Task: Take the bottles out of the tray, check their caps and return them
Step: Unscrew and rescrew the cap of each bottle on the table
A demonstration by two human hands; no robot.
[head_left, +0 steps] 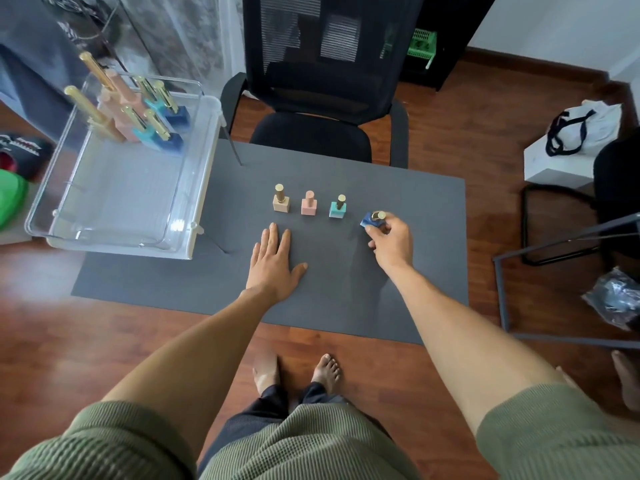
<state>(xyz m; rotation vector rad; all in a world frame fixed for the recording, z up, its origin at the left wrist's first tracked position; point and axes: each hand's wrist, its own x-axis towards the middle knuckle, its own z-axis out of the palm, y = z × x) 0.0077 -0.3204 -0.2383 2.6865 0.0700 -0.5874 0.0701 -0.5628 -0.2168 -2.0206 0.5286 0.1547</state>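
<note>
Head view: I judge the step as unloading; three bottles stand in a row on the mat [346,289], left of the blue bottle [367,221]. My right hand [393,242] pinches the blue bottle, tilted, at its gold cap. My left hand [273,261] lies flat, released, nearer me than the row. Remaining bottles [152,116] sit in the tray [204,174], far left. Next move: set it upright, test the cap.

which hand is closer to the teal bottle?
Right. The right hand grips the blue bottle just right of the teal bottle. The left hand lies flat on the mat, farther left and nearer the person.
</note>
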